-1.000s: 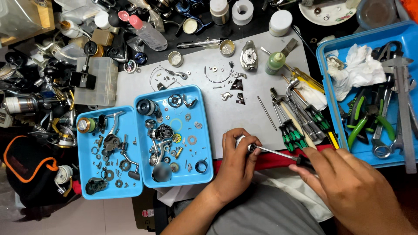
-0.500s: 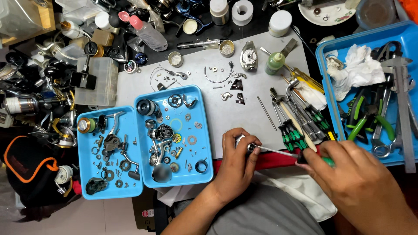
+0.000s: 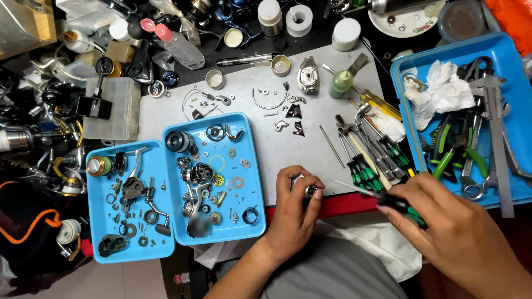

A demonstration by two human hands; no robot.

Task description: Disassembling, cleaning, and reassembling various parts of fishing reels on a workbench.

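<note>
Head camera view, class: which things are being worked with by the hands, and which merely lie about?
In use:
left hand
small metal part
right hand
green-handled screwdriver

Lying about:
two blue parts trays
big blue tool tray
green bottle
white tissue

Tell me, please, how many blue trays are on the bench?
3: a small blue tray at lower left, a second tray touching its right side, and a larger tool tray at far right, cut off by the frame.
</note>
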